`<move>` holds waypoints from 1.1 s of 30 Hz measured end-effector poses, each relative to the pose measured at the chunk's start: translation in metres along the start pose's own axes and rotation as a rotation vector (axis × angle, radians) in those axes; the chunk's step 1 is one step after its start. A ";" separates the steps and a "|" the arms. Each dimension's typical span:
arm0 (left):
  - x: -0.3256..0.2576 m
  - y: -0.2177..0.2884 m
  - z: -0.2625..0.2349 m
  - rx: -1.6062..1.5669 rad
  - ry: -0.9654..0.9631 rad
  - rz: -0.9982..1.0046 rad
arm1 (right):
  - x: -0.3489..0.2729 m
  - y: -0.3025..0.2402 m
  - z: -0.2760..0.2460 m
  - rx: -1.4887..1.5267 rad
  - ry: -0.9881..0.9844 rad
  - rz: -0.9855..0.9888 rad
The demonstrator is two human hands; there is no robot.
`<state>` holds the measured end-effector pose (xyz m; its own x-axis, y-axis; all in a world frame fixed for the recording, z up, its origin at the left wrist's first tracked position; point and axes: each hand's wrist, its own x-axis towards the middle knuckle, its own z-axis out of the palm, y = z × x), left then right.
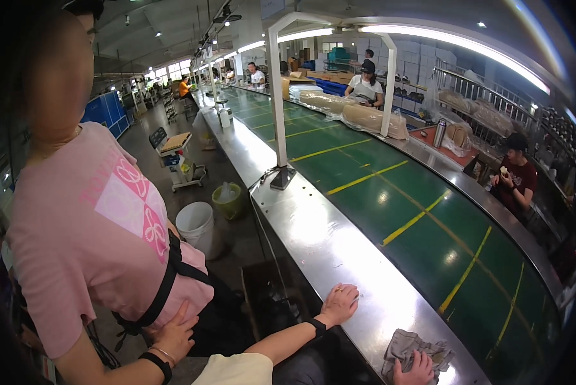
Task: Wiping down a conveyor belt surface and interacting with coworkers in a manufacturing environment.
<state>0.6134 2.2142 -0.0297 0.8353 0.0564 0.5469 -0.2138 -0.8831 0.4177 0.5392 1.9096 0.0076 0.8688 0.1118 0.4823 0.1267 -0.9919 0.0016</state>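
My left hand rests on the near edge of the shiny metal ledge, fingers laid over the surface with nothing in them. A black band circles that wrist, below a pale yellow sleeve. At the bottom of the view, my right hand presses on a crumpled grey rag, its fingers bent into the cloth. The rag lies on the same metal ledge. Part of my right hand and its forearm are cut off by the lower edge.
Beyond the ledge runs a green conveyor belt with yellow stripes. A white post rises from the ledge. Close on my left stands a person in a pink shirt, hand on hip. A white bucket and a green bin stand on the floor.
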 end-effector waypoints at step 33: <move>-0.002 -0.015 0.017 -0.025 0.026 0.017 | -0.047 0.168 -0.008 0.160 -0.066 0.279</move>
<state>0.6234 2.2195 -0.0489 0.8181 0.0535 0.5726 -0.2412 -0.8720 0.4260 0.5161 1.7375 -0.0081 0.9093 -0.1542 0.3866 -0.0514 -0.9634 -0.2632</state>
